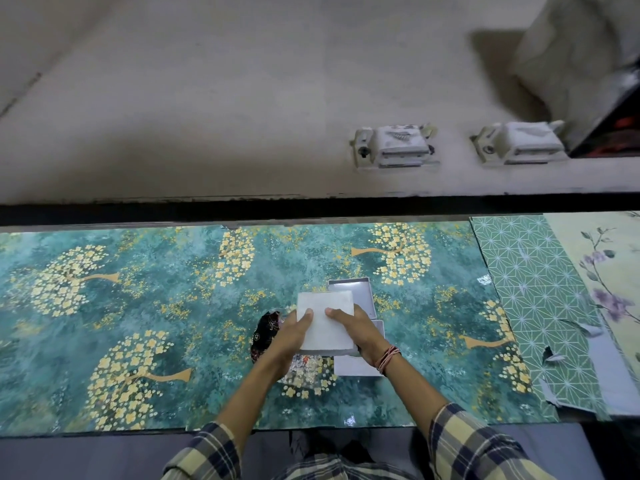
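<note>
The left hand (294, 332) & right hand (356, 327) each grip one side of the white square flat slab (323, 336), thumbs on top, prob. to keep it level. It is up over the grey open box (360, 289) on the teal flower-print table (138, 306). Lots of free room left & right; the near table edge is close.

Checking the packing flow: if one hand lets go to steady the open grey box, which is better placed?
Probably right. The right hand holds the white slab on the side where the open grey box lies; the left hand is on the far side.
</note>
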The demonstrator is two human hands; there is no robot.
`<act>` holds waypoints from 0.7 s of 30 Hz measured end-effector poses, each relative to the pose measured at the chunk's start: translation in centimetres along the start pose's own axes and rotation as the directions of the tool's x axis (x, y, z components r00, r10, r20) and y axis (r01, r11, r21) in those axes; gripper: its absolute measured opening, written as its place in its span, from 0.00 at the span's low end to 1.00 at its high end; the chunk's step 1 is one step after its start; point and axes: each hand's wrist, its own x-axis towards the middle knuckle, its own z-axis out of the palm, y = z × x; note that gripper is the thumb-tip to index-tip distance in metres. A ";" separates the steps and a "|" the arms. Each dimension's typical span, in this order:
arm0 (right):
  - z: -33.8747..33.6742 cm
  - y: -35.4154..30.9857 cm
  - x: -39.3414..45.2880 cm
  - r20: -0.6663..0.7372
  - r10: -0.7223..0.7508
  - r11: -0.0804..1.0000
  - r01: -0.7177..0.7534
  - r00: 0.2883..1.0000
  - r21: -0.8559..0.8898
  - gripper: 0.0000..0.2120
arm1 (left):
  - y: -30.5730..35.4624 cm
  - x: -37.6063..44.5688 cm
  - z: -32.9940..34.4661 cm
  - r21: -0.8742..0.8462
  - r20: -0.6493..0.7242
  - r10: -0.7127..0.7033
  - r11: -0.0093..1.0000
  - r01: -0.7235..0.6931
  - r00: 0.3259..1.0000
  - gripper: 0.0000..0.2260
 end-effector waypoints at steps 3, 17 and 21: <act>-1.1 0.4 -0.3 -0.051 0.015 1.000 -0.015 0.999 0.003 0.27 | -0.2 0.0 0.7 0.024 0.059 0.035 0.999 -0.036 0.998 0.16; -4.1 1.4 -2.4 -0.107 -0.026 0.996 0.017 0.994 -0.083 0.12 | -0.9 -1.8 4.5 0.087 0.002 0.185 0.979 -0.184 0.983 0.13; -4.6 1.5 -2.7 -0.119 -0.028 0.990 0.011 0.993 -0.138 0.11 | -1.1 -2.1 4.9 0.096 -0.038 0.180 0.980 -0.176 0.983 0.11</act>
